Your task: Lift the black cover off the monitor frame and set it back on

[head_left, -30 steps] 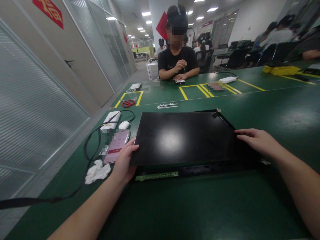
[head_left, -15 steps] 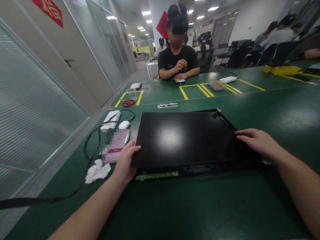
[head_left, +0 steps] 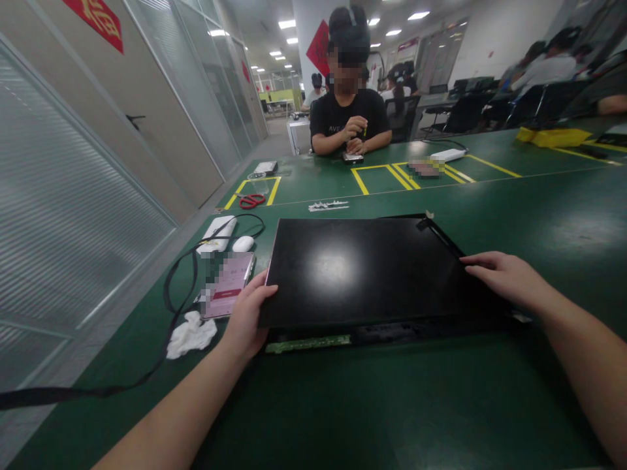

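A flat black screen panel point(head_left: 343, 267) lies over a thin black frame point(head_left: 392, 331), its left side a little raised and out of line with the frame. My left hand point(head_left: 251, 313) is closed around the panel's left edge, thumb on top and fingers underneath. At the right, my right hand point(head_left: 504, 277) pinches the rim of the frame beside the panel; the fingertips below are hidden. A green circuit strip point(head_left: 308, 344) shows along the frame's near left edge. Small tabs stick out at the frame's right corners.
Left of the panel lie a phone point(head_left: 229, 287), crumpled tissue point(head_left: 192, 335), a white mouse point(head_left: 243, 244), a white box point(head_left: 217, 234) and a black strap point(head_left: 112, 390). Beyond are red-handled scissors point(head_left: 252, 201) and white strips point(head_left: 328, 205). A co-worker point(head_left: 350, 117) sits opposite.
The panel's left side has shifted very slightly right with my left hand. My right hand is nearly still. The co-worker's lower hand has risen a little.
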`<action>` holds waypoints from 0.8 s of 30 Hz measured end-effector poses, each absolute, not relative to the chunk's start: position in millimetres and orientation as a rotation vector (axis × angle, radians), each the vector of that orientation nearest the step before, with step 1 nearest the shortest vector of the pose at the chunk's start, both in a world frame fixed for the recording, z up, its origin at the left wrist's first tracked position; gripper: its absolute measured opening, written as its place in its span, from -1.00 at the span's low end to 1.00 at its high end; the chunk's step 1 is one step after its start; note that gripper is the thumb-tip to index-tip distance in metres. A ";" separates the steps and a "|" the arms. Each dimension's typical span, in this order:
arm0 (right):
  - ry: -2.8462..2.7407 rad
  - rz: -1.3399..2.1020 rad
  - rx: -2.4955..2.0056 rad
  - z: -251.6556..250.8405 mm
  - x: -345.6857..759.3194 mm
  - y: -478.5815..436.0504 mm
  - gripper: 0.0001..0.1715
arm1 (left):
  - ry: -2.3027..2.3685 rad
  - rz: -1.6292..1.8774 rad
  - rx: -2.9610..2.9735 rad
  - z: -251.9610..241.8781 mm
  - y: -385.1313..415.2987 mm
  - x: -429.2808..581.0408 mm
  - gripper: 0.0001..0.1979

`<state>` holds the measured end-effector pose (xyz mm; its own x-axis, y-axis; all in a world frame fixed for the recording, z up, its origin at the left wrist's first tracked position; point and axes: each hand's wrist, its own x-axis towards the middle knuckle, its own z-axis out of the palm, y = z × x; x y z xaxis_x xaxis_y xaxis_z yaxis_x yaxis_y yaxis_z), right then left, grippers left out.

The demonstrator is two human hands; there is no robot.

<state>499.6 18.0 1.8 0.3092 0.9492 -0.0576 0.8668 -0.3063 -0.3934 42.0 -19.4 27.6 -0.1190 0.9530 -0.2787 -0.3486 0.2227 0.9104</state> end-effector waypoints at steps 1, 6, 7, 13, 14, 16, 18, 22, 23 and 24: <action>-1.639 0.406 -2.288 1.7 499.8 18.0 -0.55 | 1.187 1.272 0.684 28.7 -19.2 42.4 -0.34; -1.573 0.453 -2.311 4.1 497.8 17.0 -0.55 | 1.220 1.284 0.659 34.1 -18.7 45.1 -0.24; -1.562 0.464 -2.314 5.0 497.1 16.8 -0.55 | 1.228 1.286 0.655 34.7 -18.7 45.4 -0.24; -1.547 0.486 -2.313 7.9 496.1 16.0 -0.55 | 1.214 1.274 0.676 33.9 -17.9 44.0 -0.25; -1.553 0.484 -2.312 7.6 496.8 16.2 -0.55 | 1.210 1.273 0.678 33.7 -17.6 43.6 -0.24; -1.570 0.486 -2.306 6.2 498.9 16.8 -0.56 | 1.209 1.274 0.676 33.9 -17.2 43.1 -0.23; -1.585 0.495 -2.291 3.8 501.5 17.6 -0.55 | 1.215 1.281 0.675 34.6 -17.1 43.2 -0.23; -1.580 0.494 -2.232 -0.7 504.9 19.0 -0.57 | 1.207 1.292 0.673 35.4 -17.9 43.8 -0.24; -1.573 0.489 -2.219 -1.2 504.9 19.2 -0.57 | 1.201 1.291 0.671 35.2 -18.0 43.8 -0.24; -1.565 0.480 -2.211 -1.5 504.7 19.1 -0.57 | 1.196 1.290 0.669 34.8 -18.0 43.8 -0.24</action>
<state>504.7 19.1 -1.5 0.3188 0.9463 -0.0533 0.8137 -0.3021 -0.4967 43.8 -18.0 34.8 -0.1413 0.9477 -0.2863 -0.3575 0.2208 0.9074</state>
